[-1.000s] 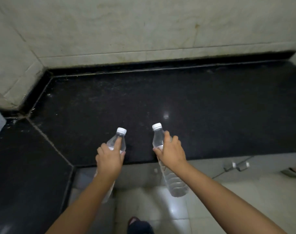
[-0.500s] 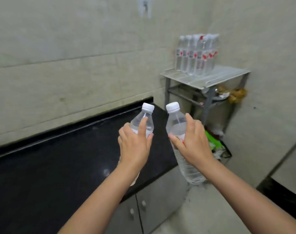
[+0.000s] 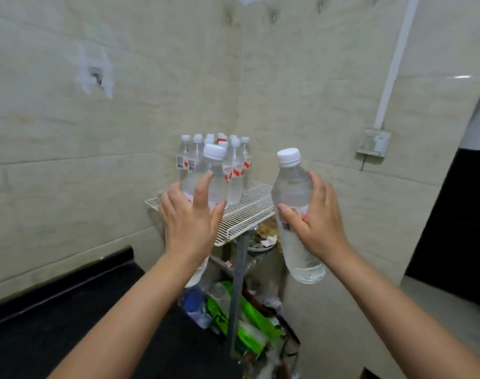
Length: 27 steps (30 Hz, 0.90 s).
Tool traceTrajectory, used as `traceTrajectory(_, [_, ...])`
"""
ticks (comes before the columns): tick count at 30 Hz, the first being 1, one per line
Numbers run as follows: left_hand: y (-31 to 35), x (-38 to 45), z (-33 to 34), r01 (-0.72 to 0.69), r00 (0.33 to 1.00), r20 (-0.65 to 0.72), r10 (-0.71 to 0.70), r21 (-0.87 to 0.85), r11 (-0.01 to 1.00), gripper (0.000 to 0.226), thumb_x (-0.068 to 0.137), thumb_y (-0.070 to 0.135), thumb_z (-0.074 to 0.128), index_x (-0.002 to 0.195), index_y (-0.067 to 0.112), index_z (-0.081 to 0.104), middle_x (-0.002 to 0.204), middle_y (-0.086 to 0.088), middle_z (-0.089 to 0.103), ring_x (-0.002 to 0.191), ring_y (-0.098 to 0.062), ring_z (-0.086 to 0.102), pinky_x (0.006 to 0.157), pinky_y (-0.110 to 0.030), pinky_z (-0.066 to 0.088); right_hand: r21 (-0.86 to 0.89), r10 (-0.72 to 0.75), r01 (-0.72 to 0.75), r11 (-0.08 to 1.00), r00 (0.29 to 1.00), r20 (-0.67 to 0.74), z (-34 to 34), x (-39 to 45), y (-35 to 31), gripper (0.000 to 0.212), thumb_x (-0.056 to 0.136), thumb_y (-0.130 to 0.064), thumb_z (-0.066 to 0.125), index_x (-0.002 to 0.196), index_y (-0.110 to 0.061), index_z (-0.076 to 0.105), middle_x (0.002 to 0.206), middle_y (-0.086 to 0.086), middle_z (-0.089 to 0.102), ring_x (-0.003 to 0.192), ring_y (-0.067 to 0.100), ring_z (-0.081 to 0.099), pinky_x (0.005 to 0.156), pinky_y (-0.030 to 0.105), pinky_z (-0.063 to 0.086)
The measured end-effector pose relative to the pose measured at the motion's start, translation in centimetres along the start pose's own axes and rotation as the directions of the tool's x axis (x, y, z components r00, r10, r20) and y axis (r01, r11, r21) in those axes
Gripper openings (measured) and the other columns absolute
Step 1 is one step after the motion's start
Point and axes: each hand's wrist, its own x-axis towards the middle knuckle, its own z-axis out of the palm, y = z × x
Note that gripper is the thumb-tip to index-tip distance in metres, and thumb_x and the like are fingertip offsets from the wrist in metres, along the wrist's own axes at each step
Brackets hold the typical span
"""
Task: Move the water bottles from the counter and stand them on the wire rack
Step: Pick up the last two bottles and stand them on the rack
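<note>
Clear plastic bottle (image 3: 211, 176) gripped in left hand (image 3: 191, 222), fingers wrapped round it; second bottle (image 3: 295, 212) gripped likewise in right hand (image 3: 319, 228). Both held upright in air before white wire rack (image 3: 247, 212), more bottles (image 3: 230, 157) standing there. Black tabletop (image 3: 55, 324) lower left.

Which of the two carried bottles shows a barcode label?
The clear plastic bottle in the right hand; its barcode faces the camera, while the left hand covers its bottle's label.

Your left hand (image 3: 191, 218) and right hand (image 3: 317, 218) are both raised ahead on outstretched forearms, each gripping a bottle, fingers wrapped.
</note>
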Motion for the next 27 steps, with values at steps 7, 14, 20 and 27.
traceTrajectory(7, [0.5, 7.6, 11.4, 0.045, 0.996, 0.084, -0.04, -0.059, 0.997, 0.046, 0.081, 0.043, 0.035, 0.122, 0.023, 0.028, 0.105, -0.043, 0.047, 0.094, -0.053, 0.049, 0.081, -0.057, 0.041, 0.116, 0.033, -0.018, 0.993, 0.991, -0.127, 4.8, 10.2, 8.5, 0.089, 0.069, -0.056, 0.036, 0.132, 0.006, 0.033, 0.125, 0.026, 0.046, 0.115, 0.038, 0.044, 0.094, 0.036, 0.034])
traceTrajectory(14, [0.9, 12.1, 21.7, 0.219, 0.974, 0.088, -0.209, -0.131, 0.967, 0.053, 0.072, 0.057, 0.024, 0.12, 0.037, 0.016, 0.122, -0.031, 0.038, 0.114, -0.042, 0.037, 0.097, -0.05, 0.031, 0.351, 0.125, -0.062, 0.934, 0.979, -0.16, 13.5, 19.1, 15.3, 0.092, 0.067, -0.058, 0.034, 0.134, 0.004, 0.031, 0.13, 0.023, 0.044, 0.12, 0.035, 0.04, 0.093, 0.029, 0.029])
traceTrajectory(20, [2.0, 13.4, 32.2, 0.336, 0.942, 0.053, -0.332, -0.13, 0.933, 0.052, 0.07, 0.057, 0.024, 0.117, 0.038, 0.015, 0.121, -0.022, 0.035, 0.115, -0.029, 0.031, 0.092, -0.029, 0.015, 0.529, 0.068, -0.064, 0.846, 0.998, 0.011, 23.3, 25.3, 22.7, 0.091, 0.068, -0.059, 0.032, 0.137, 0.001, 0.027, 0.135, 0.021, 0.041, 0.125, 0.032, 0.037, 0.103, 0.035, 0.03])
traceTrajectory(27, [4.3, 15.0, 41.5, 0.437, 0.899, 0.007, -0.437, -0.025, 0.899, 0.047, 0.071, 0.056, 0.024, 0.115, 0.039, 0.017, 0.125, -0.026, 0.033, 0.119, -0.037, 0.031, 0.096, -0.038, 0.025, 0.717, -0.107, -0.121, 0.686, 0.959, 0.264, 30.1, 30.9, 28.2, 0.076, 0.075, -0.044, 0.046, 0.137, -0.005, 0.029, 0.134, 0.015, 0.041, 0.116, 0.015, 0.034, 0.101, 0.026, 0.025])
